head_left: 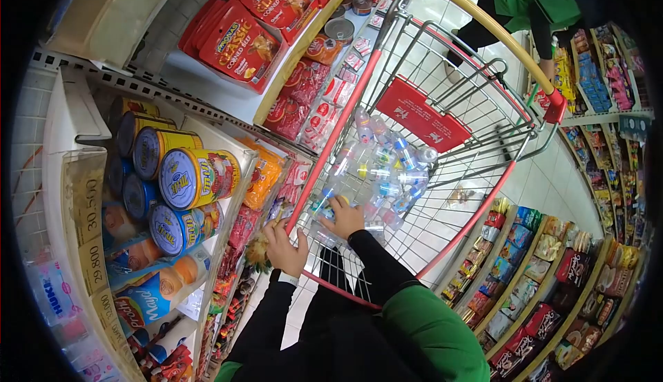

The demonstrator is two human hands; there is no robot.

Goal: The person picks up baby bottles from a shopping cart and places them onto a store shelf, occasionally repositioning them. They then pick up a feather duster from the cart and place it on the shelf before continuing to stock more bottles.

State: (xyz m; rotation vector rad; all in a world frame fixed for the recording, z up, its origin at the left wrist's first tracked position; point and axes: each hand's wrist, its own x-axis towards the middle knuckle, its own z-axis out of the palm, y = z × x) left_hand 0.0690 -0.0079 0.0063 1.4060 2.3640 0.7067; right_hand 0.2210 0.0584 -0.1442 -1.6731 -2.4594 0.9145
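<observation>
The red rim of a wire shopping cart (pixel 343 109) runs under my left hand (pixel 287 249), whose fingers are bent over it with the thumb on the inner side. Inside the cart lies a pile of clear plastic bottles (pixel 387 175), some with blue labels and caps. My right hand (pixel 345 219) reaches over the near rim into the cart. Its thumb and fingers are apart, close to the near bottles; whether the fingertips touch one is hard to make out.
Left of the cart, a shelf bears cans of milk (pixel 197 178) and red corned beef packs (pixel 238 42). Shelves of packaged snacks (pixel 514 278) stand at the right. A person in a green top (pixel 545 2) bends beyond the cart's handle (pixel 483 19), one arm toward yellow packs.
</observation>
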